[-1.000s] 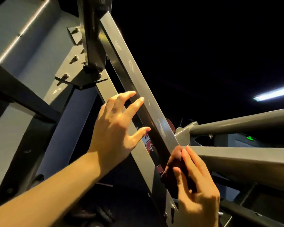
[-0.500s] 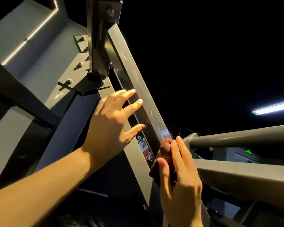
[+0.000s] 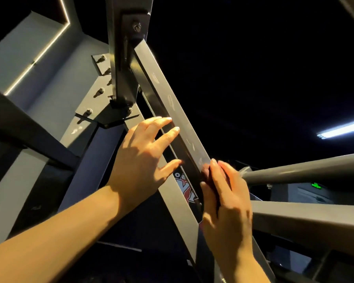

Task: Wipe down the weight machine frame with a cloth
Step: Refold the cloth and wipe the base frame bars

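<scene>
A grey diagonal beam (image 3: pixel 172 107) of the weight machine frame runs from the upper centre down to the lower right, with pale smudges along its face. My right hand (image 3: pixel 226 205) presses a dark reddish cloth (image 3: pixel 205 172) against this beam, and the cloth is mostly hidden under my fingers. My left hand (image 3: pixel 143 158) lies flat with fingers spread on the neighbouring frame bar, fingertips touching the beam's left edge. A red and white logo sticker (image 3: pixel 187 190) shows between the two hands.
A bolted bracket plate (image 3: pixel 94 103) and a vertical post (image 3: pixel 125 58) join the frame above my left hand. Two grey arms (image 3: pixel 307 170) extend right from the beam. A ceiling light (image 3: pixel 341 129) glows at right, and a lit strip (image 3: pixel 37 60) at upper left.
My right hand has slid the cloth up along the diagonal beam. My left hand has stayed flat on the frame.
</scene>
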A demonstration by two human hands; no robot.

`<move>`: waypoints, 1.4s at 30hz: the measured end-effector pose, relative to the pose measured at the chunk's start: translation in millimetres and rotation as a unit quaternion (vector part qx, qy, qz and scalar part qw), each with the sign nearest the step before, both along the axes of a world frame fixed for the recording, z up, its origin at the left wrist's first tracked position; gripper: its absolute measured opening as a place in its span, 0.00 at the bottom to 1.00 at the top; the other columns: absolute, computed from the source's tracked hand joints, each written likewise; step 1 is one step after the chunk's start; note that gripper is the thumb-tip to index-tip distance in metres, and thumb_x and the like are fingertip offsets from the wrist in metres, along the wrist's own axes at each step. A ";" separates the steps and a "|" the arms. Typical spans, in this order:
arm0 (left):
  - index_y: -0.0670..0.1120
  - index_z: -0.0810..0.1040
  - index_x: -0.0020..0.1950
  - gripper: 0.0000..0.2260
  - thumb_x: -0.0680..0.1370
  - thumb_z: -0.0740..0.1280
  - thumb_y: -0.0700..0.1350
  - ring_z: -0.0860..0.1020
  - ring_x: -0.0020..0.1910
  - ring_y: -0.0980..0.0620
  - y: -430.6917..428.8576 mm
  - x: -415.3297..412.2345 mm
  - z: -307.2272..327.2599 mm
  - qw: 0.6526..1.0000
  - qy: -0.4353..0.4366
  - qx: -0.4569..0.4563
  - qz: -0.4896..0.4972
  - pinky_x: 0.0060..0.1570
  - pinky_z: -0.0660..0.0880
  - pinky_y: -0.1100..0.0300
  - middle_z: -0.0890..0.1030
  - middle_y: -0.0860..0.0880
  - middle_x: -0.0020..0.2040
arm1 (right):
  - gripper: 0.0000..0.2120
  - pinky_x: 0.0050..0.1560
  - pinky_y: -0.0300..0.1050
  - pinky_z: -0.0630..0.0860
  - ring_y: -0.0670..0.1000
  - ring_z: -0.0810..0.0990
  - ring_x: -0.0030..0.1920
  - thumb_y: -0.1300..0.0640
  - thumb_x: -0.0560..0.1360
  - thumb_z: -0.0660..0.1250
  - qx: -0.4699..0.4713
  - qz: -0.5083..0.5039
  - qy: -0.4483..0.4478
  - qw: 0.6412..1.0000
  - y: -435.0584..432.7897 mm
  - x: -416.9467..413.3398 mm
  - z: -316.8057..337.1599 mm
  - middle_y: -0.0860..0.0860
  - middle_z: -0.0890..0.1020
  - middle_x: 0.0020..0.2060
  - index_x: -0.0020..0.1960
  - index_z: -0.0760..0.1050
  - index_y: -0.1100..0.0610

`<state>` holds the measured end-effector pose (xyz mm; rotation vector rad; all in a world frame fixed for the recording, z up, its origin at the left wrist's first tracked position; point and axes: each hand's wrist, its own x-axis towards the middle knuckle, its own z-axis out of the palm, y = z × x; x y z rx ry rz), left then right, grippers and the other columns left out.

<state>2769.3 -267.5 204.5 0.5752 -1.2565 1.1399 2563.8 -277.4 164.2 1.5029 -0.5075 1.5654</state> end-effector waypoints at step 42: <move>0.58 0.59 0.82 0.45 0.69 0.73 0.68 0.59 0.79 0.57 6.3 -20.8 14.8 0.948 0.126 0.130 -0.260 0.76 0.66 0.47 0.63 0.59 0.79 | 0.12 0.59 0.50 0.82 0.52 0.82 0.59 0.60 0.78 0.69 -0.033 0.042 0.250 0.967 44.3 46.9 151.8 0.52 0.84 0.59 0.59 0.84 0.55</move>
